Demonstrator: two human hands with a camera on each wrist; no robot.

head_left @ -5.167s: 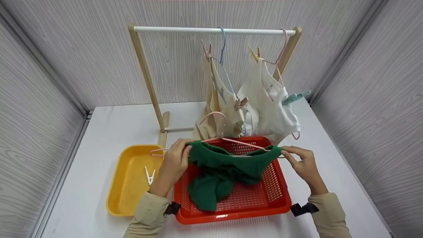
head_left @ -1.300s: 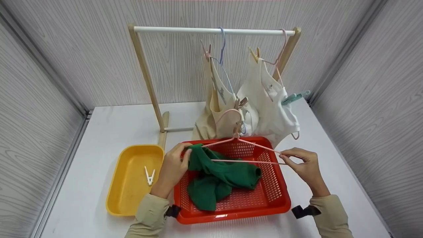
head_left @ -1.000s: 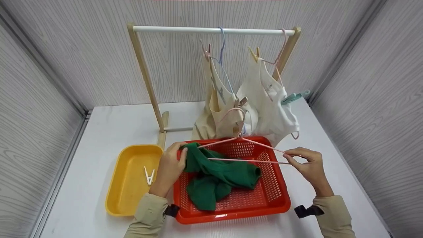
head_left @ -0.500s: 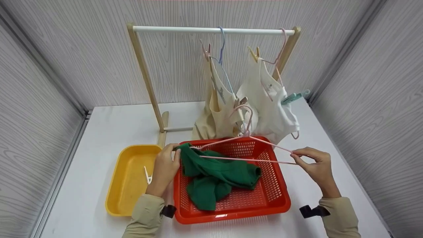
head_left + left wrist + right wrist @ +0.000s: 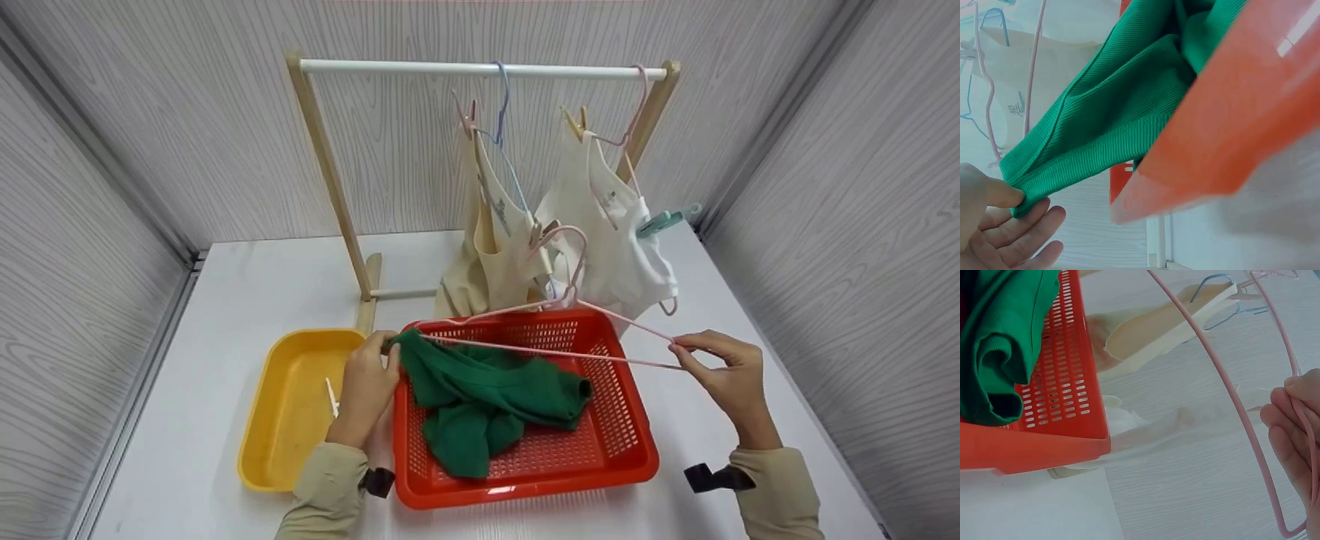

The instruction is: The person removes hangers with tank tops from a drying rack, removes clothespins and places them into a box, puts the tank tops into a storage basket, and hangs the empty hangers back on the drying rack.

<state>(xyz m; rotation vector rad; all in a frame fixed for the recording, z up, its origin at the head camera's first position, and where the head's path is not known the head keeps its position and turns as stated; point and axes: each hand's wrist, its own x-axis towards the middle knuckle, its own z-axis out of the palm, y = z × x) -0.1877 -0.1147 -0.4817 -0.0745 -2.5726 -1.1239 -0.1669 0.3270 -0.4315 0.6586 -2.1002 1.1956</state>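
Observation:
In the head view my left hand point(image 5: 370, 382) pinches a corner of a green ribbed garment point(image 5: 495, 386). Most of that garment lies bunched in a red perforated basket point(image 5: 525, 492), and the raised corner reaches over the basket's left rim. My right hand point(image 5: 729, 375) pinches the right arm of a pink hanger point(image 5: 555, 352), held above the basket with its hook upward. The hanger's left end meets the raised corner; whether it is still inside the cloth I cannot tell. The left wrist view shows the thumb pressing the garment's edge point(image 5: 1112, 107) against the fingers.
Behind the basket stands a rack with a white rail point(image 5: 405, 67). A beige garment point(image 5: 480, 270) on a blue hanger and a white garment point(image 5: 615, 247) on a pink hanger hang from it, with clothespins attached. At left is a yellow tray point(image 5: 259, 420) holding a white clothespin point(image 5: 332, 397).
At first both hands held the garment spread along the hanger. The right hand now holds the hanger instead; hanger and right hand have moved right, the left hand left, and the garment's right part has dropped into the basket.

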